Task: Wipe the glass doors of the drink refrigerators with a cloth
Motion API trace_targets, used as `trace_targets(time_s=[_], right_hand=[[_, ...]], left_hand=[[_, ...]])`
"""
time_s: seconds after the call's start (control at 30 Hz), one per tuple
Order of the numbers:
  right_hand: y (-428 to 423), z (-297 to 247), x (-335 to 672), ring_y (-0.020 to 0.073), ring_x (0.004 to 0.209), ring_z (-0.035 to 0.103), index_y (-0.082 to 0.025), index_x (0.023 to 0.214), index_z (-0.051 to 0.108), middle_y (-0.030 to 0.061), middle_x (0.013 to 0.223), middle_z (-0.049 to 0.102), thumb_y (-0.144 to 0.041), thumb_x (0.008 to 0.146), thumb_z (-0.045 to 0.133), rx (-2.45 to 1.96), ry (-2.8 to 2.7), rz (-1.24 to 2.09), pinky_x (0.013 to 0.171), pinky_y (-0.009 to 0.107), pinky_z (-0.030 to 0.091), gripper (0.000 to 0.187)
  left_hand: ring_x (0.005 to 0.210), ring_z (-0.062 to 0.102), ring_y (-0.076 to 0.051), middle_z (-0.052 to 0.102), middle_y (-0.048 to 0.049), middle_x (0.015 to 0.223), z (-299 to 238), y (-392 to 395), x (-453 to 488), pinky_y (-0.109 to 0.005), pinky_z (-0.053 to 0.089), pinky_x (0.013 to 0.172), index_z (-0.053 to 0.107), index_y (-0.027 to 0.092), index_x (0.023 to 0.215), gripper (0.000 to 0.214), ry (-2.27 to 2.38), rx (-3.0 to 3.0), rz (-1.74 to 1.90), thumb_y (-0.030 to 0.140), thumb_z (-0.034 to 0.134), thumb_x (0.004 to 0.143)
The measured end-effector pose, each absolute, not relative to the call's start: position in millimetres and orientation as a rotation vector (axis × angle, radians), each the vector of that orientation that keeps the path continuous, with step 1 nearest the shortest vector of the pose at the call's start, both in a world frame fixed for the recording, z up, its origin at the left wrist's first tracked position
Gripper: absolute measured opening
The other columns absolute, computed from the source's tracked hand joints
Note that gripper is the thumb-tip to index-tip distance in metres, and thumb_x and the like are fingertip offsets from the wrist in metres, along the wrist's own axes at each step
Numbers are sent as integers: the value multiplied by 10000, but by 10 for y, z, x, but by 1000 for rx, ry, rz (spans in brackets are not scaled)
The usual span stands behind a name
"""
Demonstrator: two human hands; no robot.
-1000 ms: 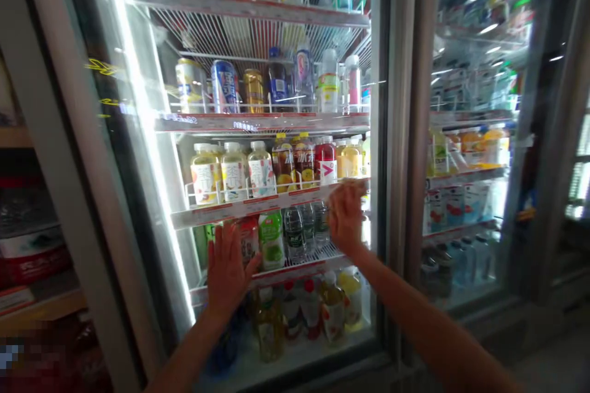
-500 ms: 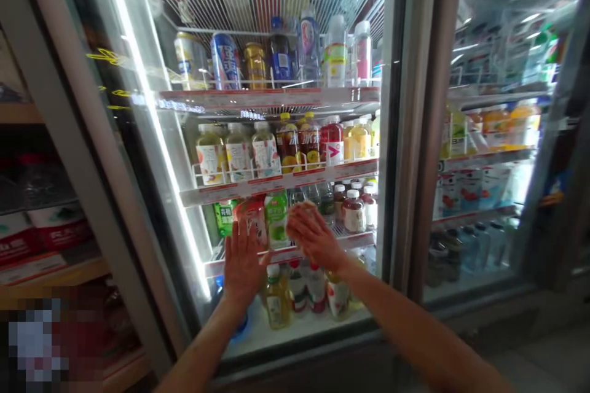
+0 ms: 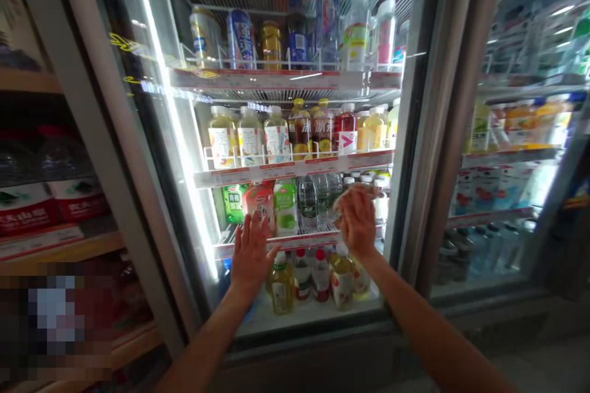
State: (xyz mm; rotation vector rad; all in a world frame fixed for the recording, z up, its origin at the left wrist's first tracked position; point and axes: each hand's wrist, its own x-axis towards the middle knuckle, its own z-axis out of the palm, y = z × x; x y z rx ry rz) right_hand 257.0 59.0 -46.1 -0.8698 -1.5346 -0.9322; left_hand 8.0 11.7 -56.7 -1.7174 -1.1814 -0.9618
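My left hand [image 3: 251, 252] lies flat on the glass door [image 3: 152, 153] of a lit drinks cooler, fingers spread, holding nothing. My right hand [image 3: 357, 218] presses on the same glass further right, fingers curled over what looks like a pale cloth [image 3: 340, 201]. Behind the glass, level with both hands, stand green and pink cartons [image 3: 271, 206] and clear water bottles [image 3: 308, 202]. Juice bottles [image 3: 249, 144] fill the shelf above, and cans and bottles [image 3: 271, 43] the one above that. Small bottles [image 3: 299, 279] stand on the cooler floor.
A grey door post [image 3: 442, 116] separates this cooler from a second glass door [image 3: 516, 135] on the right, also stocked with drinks. On the left, wooden shelves [image 3: 69, 252] carry packs of bottled water [image 3: 55, 202]. A blurred patch covers the lower left corner.
My right hand went from the door's right edge to the left and down, then back right. My left hand stayed flat on the glass. The view dropped and shifted left.
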Motion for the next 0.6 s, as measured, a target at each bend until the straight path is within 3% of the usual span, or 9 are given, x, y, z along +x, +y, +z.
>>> trace_targets(time_s=[0.1, 0.23, 0.3, 0.47, 0.53, 0.6], right_hand=[[589, -579, 2564, 301, 1421, 121, -184, 1423, 318, 118, 1535, 197, -131, 854, 419, -942, -1364, -874, 1080, 568, 280, 580], [536, -810, 2490, 229, 1418, 168, -244, 1371, 411, 43, 1488, 340, -127, 839, 449, -781, -1828, -998, 1127, 466, 262, 545], [563, -839, 2678, 221, 1411, 197, -252, 1375, 405, 48, 1474, 365, -138, 846, 454, -793, -1815, -1017, 1133, 473, 243, 543], [651, -816, 3061, 321, 1418, 123, -181, 1456, 231, 151, 1543, 135, -155, 873, 406, -1071, -1228, -855, 1047, 624, 291, 609], [608, -882, 2954, 326, 1420, 104, -186, 1448, 257, 135, 1547, 133, -142, 860, 412, -1023, -1381, -831, 1047, 618, 303, 610], [551, -945, 2844, 289, 1418, 151, -232, 1415, 337, 88, 1532, 223, -130, 842, 445, -906, -1710, -862, 1077, 560, 309, 593]], left_hand=[[1415, 88, -270, 189, -145, 1516, -592, 117, 97, -496, 209, 1123, 68, 173, 1465, 770, -1202, -1716, -979, 401, 496, 868], [1415, 100, -260, 199, -134, 1515, -654, 98, 82, -488, 203, 1126, 90, 187, 1464, 746, -1220, -1710, -995, 393, 494, 872], [1413, 119, -250, 225, -122, 1510, -697, 84, 52, -474, 200, 1130, 108, 204, 1463, 725, -1204, -1732, -991, 384, 492, 875], [1414, 108, -250, 239, -119, 1507, -764, 82, 35, -479, 191, 1133, 99, 213, 1465, 715, -1210, -1736, -994, 377, 480, 881], [1415, 104, -253, 237, -122, 1508, -777, 80, 28, -485, 189, 1133, 97, 208, 1465, 718, -1218, -1731, -995, 387, 475, 882], [1413, 124, -255, 239, -118, 1509, -800, 59, -16, -488, 194, 1131, 97, 220, 1465, 715, -1232, -1739, -979, 389, 474, 882]])
